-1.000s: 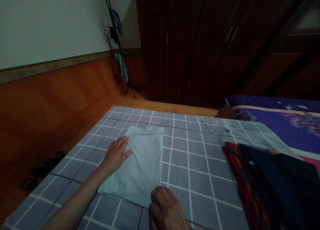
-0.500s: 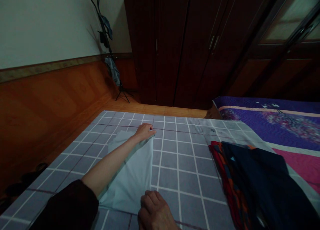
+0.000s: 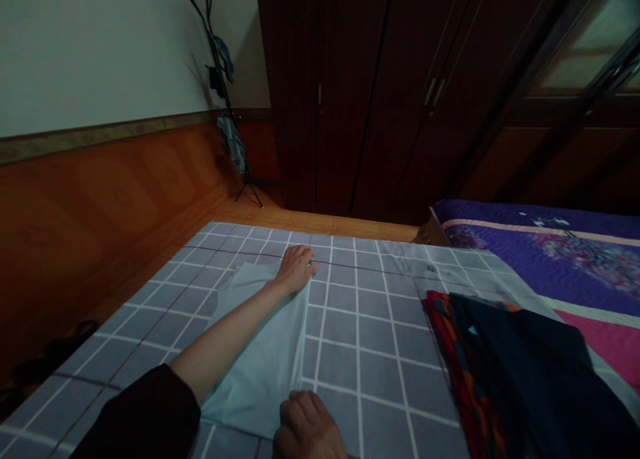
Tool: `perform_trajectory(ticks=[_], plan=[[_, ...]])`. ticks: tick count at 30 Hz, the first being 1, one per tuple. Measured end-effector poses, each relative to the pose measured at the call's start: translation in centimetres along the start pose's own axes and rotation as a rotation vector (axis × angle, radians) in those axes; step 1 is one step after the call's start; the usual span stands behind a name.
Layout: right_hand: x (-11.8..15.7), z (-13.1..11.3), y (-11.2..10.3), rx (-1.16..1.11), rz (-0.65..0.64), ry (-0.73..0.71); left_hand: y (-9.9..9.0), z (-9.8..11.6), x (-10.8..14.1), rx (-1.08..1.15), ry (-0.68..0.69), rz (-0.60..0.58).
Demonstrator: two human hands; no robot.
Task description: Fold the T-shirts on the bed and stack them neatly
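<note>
A pale, light-coloured folded cloth (image 3: 265, 352) lies on the grey checked bedsheet (image 3: 370, 326). My left hand (image 3: 296, 267) rests at the cloth's far right corner, fingers loosely spread and lying nearly flat, with the forearm crossing over the cloth. At the near right corner, my right hand (image 3: 309, 427) is closed, its curled fingers against the cloth's edge. The fingertips of the right hand are hidden beneath it.
A stack of folded dark blue clothes (image 3: 540, 366) with red and orange ones lies at the right. Beyond are a purple floral bedspread (image 3: 500, 226), a dark wardrobe (image 3: 350, 99) and a coat stand (image 3: 220, 79).
My left hand has flattened and loosened its fingers at the far corner. My right hand stays closed at the near corner. The whole view has shifted slightly.
</note>
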State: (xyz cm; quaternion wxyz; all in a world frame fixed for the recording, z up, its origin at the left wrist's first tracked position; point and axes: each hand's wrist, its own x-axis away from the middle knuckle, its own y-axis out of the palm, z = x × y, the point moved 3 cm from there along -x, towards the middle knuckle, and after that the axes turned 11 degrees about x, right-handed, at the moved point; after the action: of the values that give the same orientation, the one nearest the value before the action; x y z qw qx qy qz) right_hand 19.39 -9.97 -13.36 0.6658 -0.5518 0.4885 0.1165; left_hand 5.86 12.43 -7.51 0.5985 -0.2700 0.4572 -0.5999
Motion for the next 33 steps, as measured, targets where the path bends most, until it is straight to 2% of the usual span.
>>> perform_trajectory(ticks=[3, 8, 12, 16, 19, 23, 27, 30, 33], plan=[[-0.4, 0.3, -0.1, 0.083, 0.063, 0.002, 0.1, 0.0, 2.3, 0.004, 0.064, -0.041], [0.1, 0.4, 0.5, 0.242, 0.032, -0.146, 0.9, -0.7, 4.2, 0.019, 0.079, -0.139], [0.5, 0.8, 0.6, 0.287, -0.074, -0.272, -0.6, -1.7, 5.5, 0.017, 0.082, -0.139], [0.3, 1.1, 0.1, 0.276, -0.085, -0.320, -2.0, -5.0, 6.8, -0.024, -0.010, -0.173], [0.0, 1.2, -0.1, 0.257, -0.122, -0.332, -2.3, -6.9, 6.5, -0.028, -0.088, -0.178], [-0.1, 1.2, -0.2, 0.248, -0.152, -0.344, -3.4, -6.4, 6.6, -0.013, -0.076, -0.171], [0.0, 1.2, -0.1, 0.256, -0.155, -0.346, -5.7, -5.9, 10.0, -0.024, -0.012, -0.148], [0.2, 1.2, 0.1, 0.247, -0.139, -0.337, -6.4, -7.6, 13.1, -0.042, -0.076, -0.135], [0.4, 1.2, 0.4, 0.224, -0.138, -0.336, -5.8, -9.6, 15.0, -0.011, -0.162, -0.103]])
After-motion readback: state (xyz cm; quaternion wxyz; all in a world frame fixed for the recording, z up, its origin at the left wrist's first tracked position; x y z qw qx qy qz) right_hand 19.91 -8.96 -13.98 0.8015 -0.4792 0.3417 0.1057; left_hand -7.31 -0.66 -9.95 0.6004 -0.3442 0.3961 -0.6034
